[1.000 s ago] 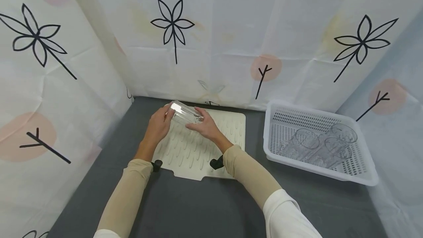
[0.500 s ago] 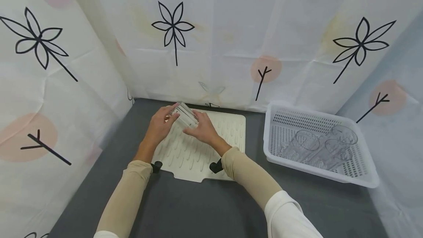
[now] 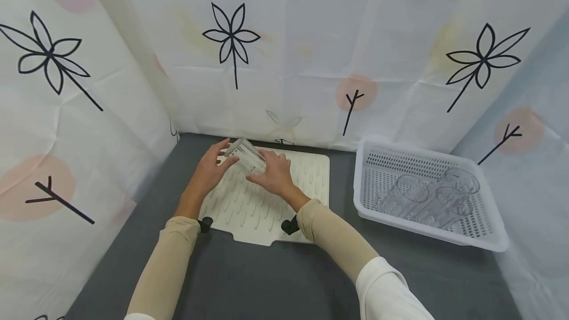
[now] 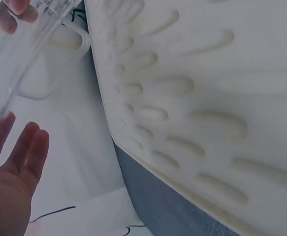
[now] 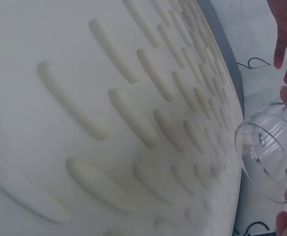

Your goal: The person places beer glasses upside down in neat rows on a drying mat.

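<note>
Above the ribbed cream mat [image 3: 258, 211] a clear glass mug [image 3: 249, 156] is held tilted. My right hand [image 3: 276, 174] grips its right end, with the thumb on the near side. My left hand [image 3: 209, 167] lies by the other end with thumb and fingers spread apart. In the left wrist view, the left fingertips [image 4: 32, 142] are extended close to the mug's lower end, and the glass handle [image 4: 81, 42] sticks out on the far side. The mug's round rim [image 5: 266, 162] shows in the right wrist view; whether the left thumb touches the glass is unclear.
A white perforated plastic basket [image 3: 366, 186] stands right of the mat and holds several clear glass mugs [image 3: 411, 191] lying tilted. The dark grey tabletop [image 3: 266, 280] surrounds the mat. A patterned curtain [image 3: 289, 38] encloses the back and sides.
The mug has turned to a steeper tilt and shifted slightly right. The left hand has drawn back to the left, its fingers spreading off the mug; the right hand keeps its hold.
</note>
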Demonstrator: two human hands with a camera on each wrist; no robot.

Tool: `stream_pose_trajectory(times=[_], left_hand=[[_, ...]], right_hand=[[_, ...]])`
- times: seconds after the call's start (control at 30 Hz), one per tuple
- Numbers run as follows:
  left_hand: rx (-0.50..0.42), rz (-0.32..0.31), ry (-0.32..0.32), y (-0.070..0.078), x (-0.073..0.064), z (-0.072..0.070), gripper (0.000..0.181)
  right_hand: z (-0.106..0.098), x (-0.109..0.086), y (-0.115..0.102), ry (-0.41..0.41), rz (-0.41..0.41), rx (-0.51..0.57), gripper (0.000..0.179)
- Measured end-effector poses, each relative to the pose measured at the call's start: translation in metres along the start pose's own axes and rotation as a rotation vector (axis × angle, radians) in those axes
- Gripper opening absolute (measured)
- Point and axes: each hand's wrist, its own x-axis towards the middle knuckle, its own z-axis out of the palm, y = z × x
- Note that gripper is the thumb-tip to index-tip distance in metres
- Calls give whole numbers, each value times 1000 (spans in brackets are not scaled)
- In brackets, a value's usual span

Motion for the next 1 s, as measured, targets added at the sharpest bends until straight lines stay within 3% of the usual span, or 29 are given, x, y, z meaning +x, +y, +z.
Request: stream_pose_trajectory(times=[0.23, 0.43, 0.77, 1.0], left_hand=[[173, -107, -124, -13, 1, -3, 109], [276, -181, -226, -29, -7, 0, 110], [349, -245, -323, -46, -16, 8, 112], [359, -272, -375, -49, -21, 8, 115]], right_hand=[[4, 4, 1, 25, 28, -30, 81], [9, 7, 3, 12, 45, -20, 83], [12, 14, 4, 3, 82, 130, 82], [18, 20, 0, -36, 139, 210, 82]])
